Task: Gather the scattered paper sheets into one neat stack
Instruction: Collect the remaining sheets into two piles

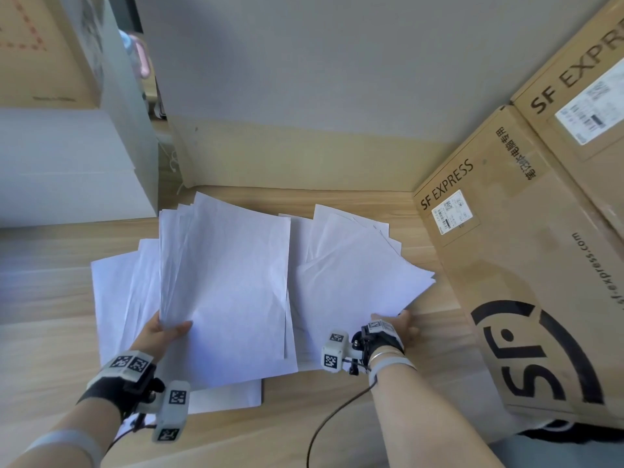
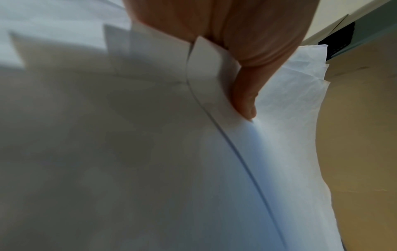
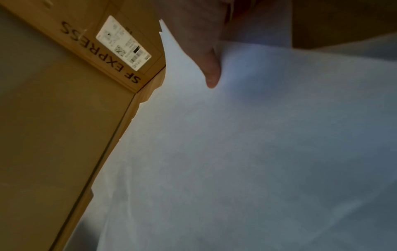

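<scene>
While white paper sheets lie fanned across the wooden floor [image 1: 337, 400], the left hand [image 1: 162, 332] pinches a bundle of sheets [image 1: 226, 265] by its near corner, thumb on top and the other fingers hidden beneath, so that the bundle rises tilted above the loose sheets [image 1: 114, 292] lying flat under it. From the left wrist camera the same thumb [image 2: 244, 95] presses down on the held bundle [image 2: 268, 135], whose edges are staggered rather than flush, and further sheets [image 2: 86, 135] spread below it in shadow. On the far side of that bundle from the left hand, nearer the big cardboard box [image 1: 526, 282], the right hand [image 1: 395, 327] grasps a second pile of sheets [image 1: 358, 278] at its near edge; its thumb rests on top and the remaining fingers are tucked out of sight under the paper. The right wrist camera shows that thumb [image 3: 211, 68] lying on the pile [image 3: 257, 144], with the box [image 3: 64, 118] and its shipping label [image 3: 123, 43] just beside the paper's edge. A second cardboard box [image 1: 580, 96] sits behind the first, farther from the sheets. Beyond the bundle, on the side away from the box, stands a white carton [image 1: 67, 170], close to the far corners of the fanned sheets. Both wrists wear black straps carrying small marked cubes.
</scene>
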Demonstrator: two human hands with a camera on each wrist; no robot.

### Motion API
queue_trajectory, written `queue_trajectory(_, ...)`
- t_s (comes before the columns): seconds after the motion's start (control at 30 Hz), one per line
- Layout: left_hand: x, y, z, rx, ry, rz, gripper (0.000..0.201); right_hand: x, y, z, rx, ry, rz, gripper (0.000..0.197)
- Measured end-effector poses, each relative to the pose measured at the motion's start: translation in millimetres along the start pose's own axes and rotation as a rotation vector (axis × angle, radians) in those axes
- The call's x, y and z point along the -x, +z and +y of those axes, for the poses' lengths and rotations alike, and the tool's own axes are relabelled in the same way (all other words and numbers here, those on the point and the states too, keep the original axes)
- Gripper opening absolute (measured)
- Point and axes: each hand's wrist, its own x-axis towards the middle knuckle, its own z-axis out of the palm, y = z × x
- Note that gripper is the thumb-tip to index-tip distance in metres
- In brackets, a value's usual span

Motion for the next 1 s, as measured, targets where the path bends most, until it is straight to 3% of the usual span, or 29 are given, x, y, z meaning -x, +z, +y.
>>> queue_trajectory(0.1, 1, 0, 2, -0.001, 0.002, -0.005, 0.028, -1, -4, -4, -0.037, -0.16, 0.043, 0.018)
queue_trajectory(0.13, 1, 0, 3, -0.004, 0.005, -0.003, 0.027, -3, -3, -6, -0.105, -0.15, 0.007, 0.012)
queue_trajectory(0.2, 1, 0, 3, -0.019, 0.015, 0.005, 0.027, -1, -6, -14, -0.188, -0.115, -0.095, 0.021)
queue_trajectory(0.27, 0, -1, 3, -0.026, 0.014, 0.007, 0.026, 4, -11, -20, -0.198, -0.134, -0.094, 0.038)
queue_trajectory(0.47, 1, -3, 4, 0.004, 0.006, 0.014, 0.021, -14, -14, -22, -0.139, -0.273, -0.071, 0.035)
queue_trajectory(0.57, -2, -4, 1, -0.005, -0.008, 0.033, 0.026, -17, -7, -21, -0.065, -0.307, -0.247, 0.024)
queue_trajectory(0.67, -4, -4, 0, -0.008, -0.013, 0.024, 0.029, -14, 6, -14, 0.046, -0.275, -0.377, 0.053)
queue_trajectory(0.77, -4, -2, 0, 0.004, -0.014, 0.012, 0.03, -12, 20, -9, 0.119, -0.21, -0.363, 0.068)
queue_trajectory(0.9, -4, -3, 0, 0.015, -0.022, 0.007, 0.031, -9, 10, -20, -0.038, -0.184, -0.22, 0.048)
queue_trajectory(1.0, -4, -4, 0, 0.027, -0.019, 0.003, 0.03, -14, -18, -36, -0.193, -0.174, -0.126, 0.048)
